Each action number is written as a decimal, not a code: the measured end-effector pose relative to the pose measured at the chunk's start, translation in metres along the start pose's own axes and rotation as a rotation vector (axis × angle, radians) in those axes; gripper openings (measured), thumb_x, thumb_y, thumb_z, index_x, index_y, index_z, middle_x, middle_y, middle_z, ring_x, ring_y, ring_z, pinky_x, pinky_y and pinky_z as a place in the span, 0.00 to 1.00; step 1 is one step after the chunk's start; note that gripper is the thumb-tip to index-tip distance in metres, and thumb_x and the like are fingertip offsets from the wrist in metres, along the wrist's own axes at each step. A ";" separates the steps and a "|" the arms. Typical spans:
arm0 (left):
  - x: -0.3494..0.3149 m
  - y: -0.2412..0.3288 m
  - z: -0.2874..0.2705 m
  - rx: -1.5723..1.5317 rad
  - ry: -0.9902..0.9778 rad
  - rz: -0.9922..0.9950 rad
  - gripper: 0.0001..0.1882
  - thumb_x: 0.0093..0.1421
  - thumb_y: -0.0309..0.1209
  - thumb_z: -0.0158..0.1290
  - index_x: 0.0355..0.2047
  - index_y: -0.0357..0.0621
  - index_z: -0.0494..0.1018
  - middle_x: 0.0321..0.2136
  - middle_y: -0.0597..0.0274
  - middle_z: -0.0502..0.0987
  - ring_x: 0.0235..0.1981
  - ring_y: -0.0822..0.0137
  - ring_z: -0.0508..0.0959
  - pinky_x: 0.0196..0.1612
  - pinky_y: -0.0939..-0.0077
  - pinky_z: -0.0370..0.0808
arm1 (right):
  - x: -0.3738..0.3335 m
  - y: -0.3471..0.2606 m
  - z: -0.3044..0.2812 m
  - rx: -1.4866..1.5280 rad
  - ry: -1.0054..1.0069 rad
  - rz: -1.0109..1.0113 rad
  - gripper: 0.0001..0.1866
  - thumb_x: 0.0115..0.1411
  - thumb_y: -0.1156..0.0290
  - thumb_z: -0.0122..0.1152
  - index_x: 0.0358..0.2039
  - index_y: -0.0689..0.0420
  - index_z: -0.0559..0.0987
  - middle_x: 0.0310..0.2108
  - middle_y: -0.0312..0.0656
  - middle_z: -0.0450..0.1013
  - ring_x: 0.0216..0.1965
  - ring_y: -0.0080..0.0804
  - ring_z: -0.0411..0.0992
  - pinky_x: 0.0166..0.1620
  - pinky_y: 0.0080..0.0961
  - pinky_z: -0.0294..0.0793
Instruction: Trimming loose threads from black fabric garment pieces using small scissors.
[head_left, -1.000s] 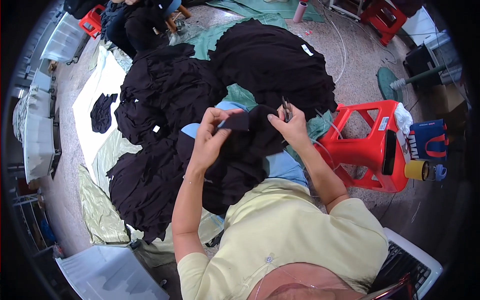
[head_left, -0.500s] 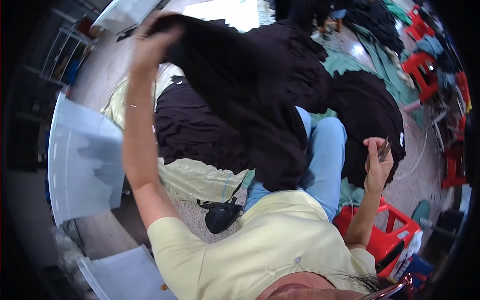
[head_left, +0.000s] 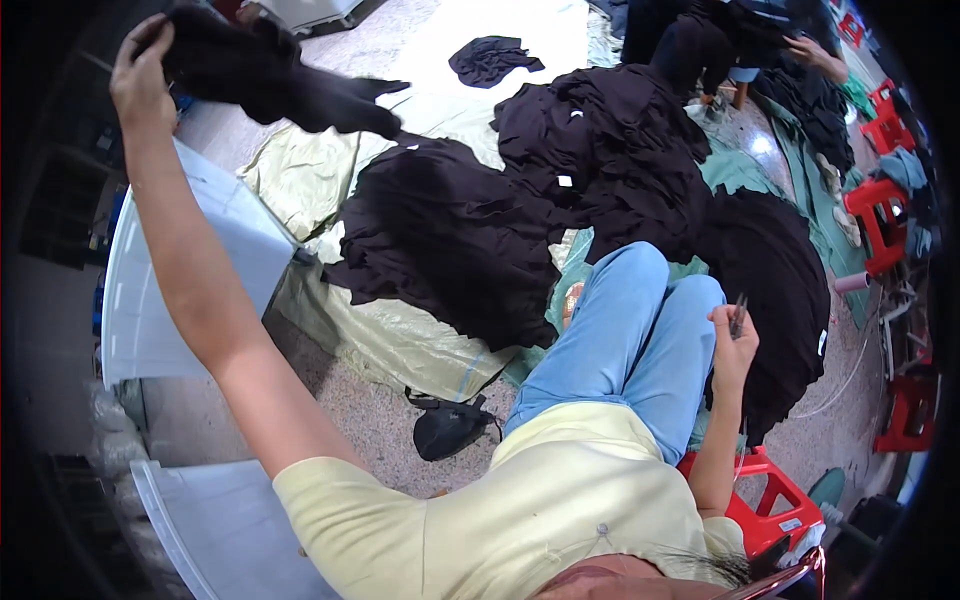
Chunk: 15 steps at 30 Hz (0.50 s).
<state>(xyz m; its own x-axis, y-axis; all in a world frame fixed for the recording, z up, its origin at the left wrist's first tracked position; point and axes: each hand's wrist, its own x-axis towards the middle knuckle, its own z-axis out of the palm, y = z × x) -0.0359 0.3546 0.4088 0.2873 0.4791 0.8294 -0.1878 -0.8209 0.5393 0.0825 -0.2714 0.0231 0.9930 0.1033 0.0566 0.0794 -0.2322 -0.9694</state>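
At the far left my left hand, its arm stretched out, is closed on one end of a black garment. The cloth trails through the air to the right, blurred by motion. My right hand is beside my right knee, closed around small dark thread snips whose tips point up. In front of my legs lies a heap of black garments, with a second black pile behind it. Another black pile lies to the right of my knees, near my right hand.
Pale bins stand at my left. Yellowish sheeting lies under the heap, and a black bag-like item rests on the floor. Red stools stand at right. A co-worker's hand shows at the far right.
My left hand has swung outward to the left, carrying the black garment off my lap and away from the heaps. My right hand still holds the snips, slightly lower in view.
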 end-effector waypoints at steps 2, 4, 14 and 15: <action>-0.039 -0.022 0.015 0.086 -0.114 0.034 0.10 0.56 0.20 0.56 0.39 0.39 0.78 0.36 0.66 0.77 0.40 0.74 0.74 0.46 0.83 0.69 | 0.000 0.007 0.004 -0.071 -0.007 -0.025 0.06 0.59 0.74 0.59 0.29 0.63 0.74 0.26 0.34 0.72 0.30 0.19 0.67 0.36 0.17 0.67; -0.087 -0.049 0.024 0.205 -0.214 0.115 0.08 0.56 0.18 0.55 0.36 0.39 0.76 0.34 0.66 0.77 0.37 0.74 0.75 0.45 0.81 0.70 | -0.002 0.004 0.010 -0.111 -0.020 0.003 0.06 0.59 0.74 0.59 0.30 0.63 0.75 0.25 0.34 0.72 0.28 0.18 0.66 0.33 0.18 0.66; -0.486 -0.138 0.151 0.329 -1.090 -0.379 0.09 0.49 0.31 0.60 0.29 0.39 0.76 0.30 0.53 0.78 0.35 0.51 0.78 0.39 0.60 0.75 | -0.008 0.034 0.006 -0.300 0.138 0.008 0.08 0.58 0.71 0.60 0.29 0.64 0.75 0.25 0.45 0.72 0.26 0.33 0.71 0.32 0.27 0.70; -0.507 -0.131 0.171 0.332 -1.256 -0.537 0.10 0.50 0.34 0.61 0.30 0.42 0.77 0.30 0.52 0.79 0.36 0.51 0.79 0.41 0.59 0.76 | -0.009 0.033 0.007 -0.348 0.167 -0.032 0.08 0.59 0.72 0.59 0.29 0.64 0.75 0.25 0.46 0.72 0.26 0.36 0.72 0.32 0.29 0.70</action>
<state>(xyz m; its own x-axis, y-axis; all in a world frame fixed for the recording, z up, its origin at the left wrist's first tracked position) 0.0035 0.1661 -0.1072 0.9215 0.3045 -0.2411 0.3881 -0.7473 0.5394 0.0758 -0.2738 -0.0113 0.9878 -0.0359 0.1515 0.1072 -0.5488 -0.8291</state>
